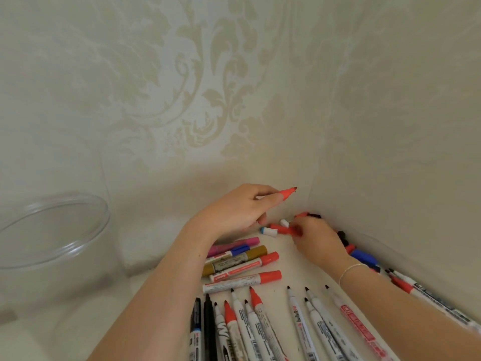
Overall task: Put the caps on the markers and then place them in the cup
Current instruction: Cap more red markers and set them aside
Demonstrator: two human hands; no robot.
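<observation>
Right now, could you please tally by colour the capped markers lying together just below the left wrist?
Pink marker: 1
Blue-capped marker: 1
Gold marker: 1
Red-capped markers: 2
Total: 5

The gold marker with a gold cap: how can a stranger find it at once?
Start at the person's left forearm. Just right of it lies a stack of capped markers on the white table. The gold marker with a gold cap is third from the top, the only gold one, under a blue-capped marker.
</observation>
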